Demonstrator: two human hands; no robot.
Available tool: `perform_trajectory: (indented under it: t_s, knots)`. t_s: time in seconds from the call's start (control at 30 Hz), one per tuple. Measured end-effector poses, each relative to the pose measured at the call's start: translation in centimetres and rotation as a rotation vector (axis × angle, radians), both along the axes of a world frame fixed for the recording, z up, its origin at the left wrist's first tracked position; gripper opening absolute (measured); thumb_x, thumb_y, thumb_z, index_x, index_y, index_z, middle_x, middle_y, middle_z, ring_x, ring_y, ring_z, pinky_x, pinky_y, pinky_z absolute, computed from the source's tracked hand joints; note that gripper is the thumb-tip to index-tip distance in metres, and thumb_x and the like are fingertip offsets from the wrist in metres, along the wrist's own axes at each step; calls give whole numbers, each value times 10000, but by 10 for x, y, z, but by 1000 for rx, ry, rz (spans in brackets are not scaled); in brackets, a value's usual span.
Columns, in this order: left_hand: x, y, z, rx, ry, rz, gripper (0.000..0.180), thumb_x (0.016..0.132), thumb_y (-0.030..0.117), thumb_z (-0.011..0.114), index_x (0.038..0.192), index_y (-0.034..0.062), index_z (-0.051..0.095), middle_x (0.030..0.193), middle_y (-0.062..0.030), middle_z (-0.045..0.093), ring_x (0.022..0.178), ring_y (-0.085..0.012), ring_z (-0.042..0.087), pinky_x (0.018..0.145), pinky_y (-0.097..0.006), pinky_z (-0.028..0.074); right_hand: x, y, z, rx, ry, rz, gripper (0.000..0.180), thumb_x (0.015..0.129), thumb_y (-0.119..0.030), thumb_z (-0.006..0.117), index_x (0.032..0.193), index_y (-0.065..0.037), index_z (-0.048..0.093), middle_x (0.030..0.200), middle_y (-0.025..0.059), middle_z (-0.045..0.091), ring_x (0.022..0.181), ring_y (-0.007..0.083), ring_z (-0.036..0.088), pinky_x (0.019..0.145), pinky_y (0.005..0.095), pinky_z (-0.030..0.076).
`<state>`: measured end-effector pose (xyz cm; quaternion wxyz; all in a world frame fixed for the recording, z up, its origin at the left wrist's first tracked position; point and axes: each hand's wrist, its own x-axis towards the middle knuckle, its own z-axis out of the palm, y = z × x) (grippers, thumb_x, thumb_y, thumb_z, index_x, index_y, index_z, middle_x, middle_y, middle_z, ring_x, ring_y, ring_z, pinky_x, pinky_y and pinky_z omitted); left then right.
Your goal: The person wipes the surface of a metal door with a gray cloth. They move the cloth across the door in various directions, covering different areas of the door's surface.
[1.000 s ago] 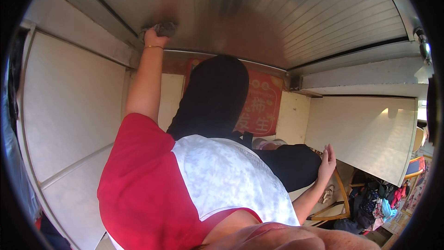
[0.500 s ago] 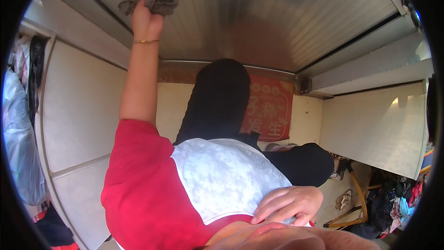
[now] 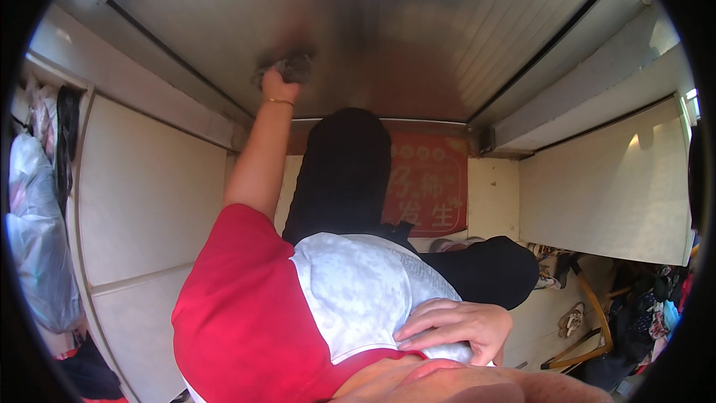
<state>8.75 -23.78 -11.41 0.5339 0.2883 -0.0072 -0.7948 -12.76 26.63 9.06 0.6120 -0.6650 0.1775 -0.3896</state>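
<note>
My left hand (image 3: 279,88) is closed round a crumpled grey cloth (image 3: 298,69). The arm is stretched out, and the cloth is pressed against a shiny ribbed metal door (image 3: 418,37), low on its left side. A bracelet circles that wrist. My right hand (image 3: 459,328) lies on the front of my white shirt (image 3: 350,283), fingers stretched out and holding nothing. My black-trousered knee (image 3: 343,172) is raised just below the door's bottom edge.
A red doormat (image 3: 425,186) lies beyond my legs. Pale walls (image 3: 142,194) stand on both sides. Filled plastic bags (image 3: 41,254) hang at the left. A wooden-framed chair (image 3: 597,313), clothes (image 3: 649,313) and sandals (image 3: 573,319) are at the lower right.
My left hand has moved down and to the right along the metal door with the cloth. My right hand stays on my shirt. The view has shifted slightly.
</note>
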Motion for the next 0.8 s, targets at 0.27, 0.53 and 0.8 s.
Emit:
perform_trajectory:
  t_s: [0.27, 0.53, 0.8]
  knots:
    - [-15, 38, 173, -397, -132, 18, 358, 997, 176, 330, 1228, -27, 514, 1223, -167, 583, 1110, -341, 558, 981, -497, 452, -27, -2, -17, -47, -144, 167, 468, 795, -240, 713, 1164, 32, 621, 1185, 182, 617, 1036, 321, 598, 902, 424, 445]
    - [-70, 50, 231, -1329, -1443, 841, 474, 866, 161, 588, 1314, 59, 471, 1291, -214, 448, 1191, -373, 436, 997, -519, 341, -46, -14, -60, -35, -401, 87, 627, 811, -327, 721, 1266, 64, 540, 1249, 211, 587, 1128, 335, 565, 975, 438, 412]
    - [-59, 45, 116, -2065, -2087, 921, 603, 701, 97, 645, 1260, 310, 569, 1215, -146, 464, 1119, -347, 437, 928, -460, 354, -56, -12, -75, 71, -203, -140, 633, 810, -319, 703, 1279, 67, 524, 1258, 193, 588, 1159, 319, 550, 1005, 402, 391]
